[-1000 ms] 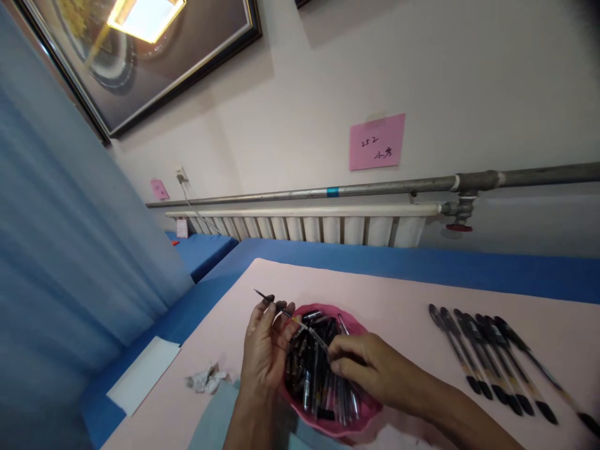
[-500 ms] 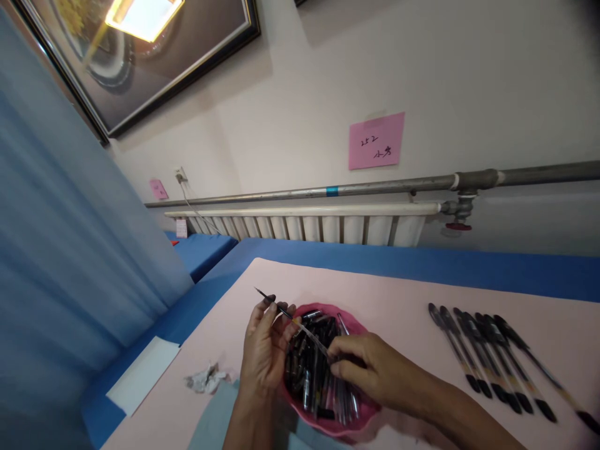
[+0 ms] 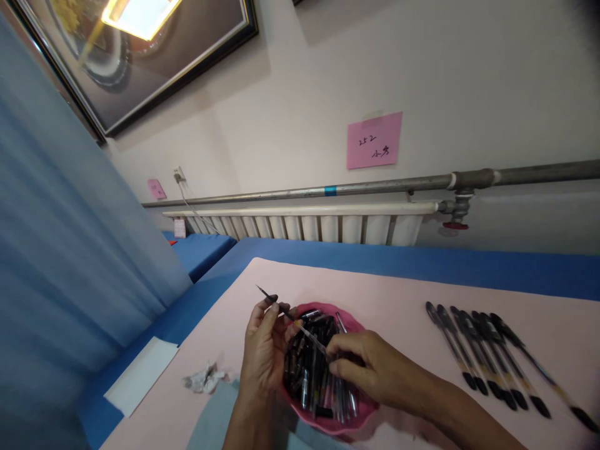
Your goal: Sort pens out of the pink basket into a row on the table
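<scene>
- A pink sheet covers most of the blue table; its blue cloth shows along the back and left side
- Behind it is a pale wall with a white radiator, and above that a grey pipe with a red valve handle at the right
- A pink note with handwriting is taped up over the pipe; a framed picture fills the upper left, and a blue curtain hangs down the left side
- To the right on the sheet, several capped pens lie slanted in a row, the rightmost a little apart
- A crumpled tissue and a white paper lie to the left
- The pink basket, packed with black and clear pen parts, stands between the forearms; the hands block some of its rim
- The left hand is half curled, pinching the dark front part of the pen
- The right hand is closely curled, thumb and forefinger on its clear rear end; how much the fingers hide, I cannot tell
- This pen is over the basket's left side, its long axis slanting, the thin tip pointing up and left, away from the person
</scene>
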The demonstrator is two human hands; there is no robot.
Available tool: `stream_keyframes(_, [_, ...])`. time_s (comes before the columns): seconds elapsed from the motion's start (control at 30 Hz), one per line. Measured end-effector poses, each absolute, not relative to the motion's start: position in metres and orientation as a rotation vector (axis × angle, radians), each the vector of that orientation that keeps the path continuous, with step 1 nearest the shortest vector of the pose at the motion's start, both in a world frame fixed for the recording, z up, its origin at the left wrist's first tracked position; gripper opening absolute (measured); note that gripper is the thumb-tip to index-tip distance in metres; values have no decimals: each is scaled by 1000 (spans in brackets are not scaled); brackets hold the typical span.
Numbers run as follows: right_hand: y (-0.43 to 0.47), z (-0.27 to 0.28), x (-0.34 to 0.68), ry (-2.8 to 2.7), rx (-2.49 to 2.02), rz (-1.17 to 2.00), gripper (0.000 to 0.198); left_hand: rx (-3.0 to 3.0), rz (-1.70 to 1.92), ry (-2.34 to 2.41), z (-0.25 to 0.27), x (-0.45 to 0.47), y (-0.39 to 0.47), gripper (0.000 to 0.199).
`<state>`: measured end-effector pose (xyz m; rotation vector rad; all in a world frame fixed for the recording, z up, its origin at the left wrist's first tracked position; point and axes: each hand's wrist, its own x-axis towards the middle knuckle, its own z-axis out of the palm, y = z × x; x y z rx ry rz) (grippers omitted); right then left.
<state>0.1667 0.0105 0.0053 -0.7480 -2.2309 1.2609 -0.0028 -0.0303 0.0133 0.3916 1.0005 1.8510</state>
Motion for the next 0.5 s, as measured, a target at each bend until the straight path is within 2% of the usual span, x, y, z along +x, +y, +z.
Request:
stream_keyframes(0.3, [11,3,161,-2062,-833,1293,9,574,1588,1018,9,6,-33,26])
stream_keyframes(0.5, [19,-3,164,-1825,-918,1416,15,474,1736,1201,10,-10,-31,23])
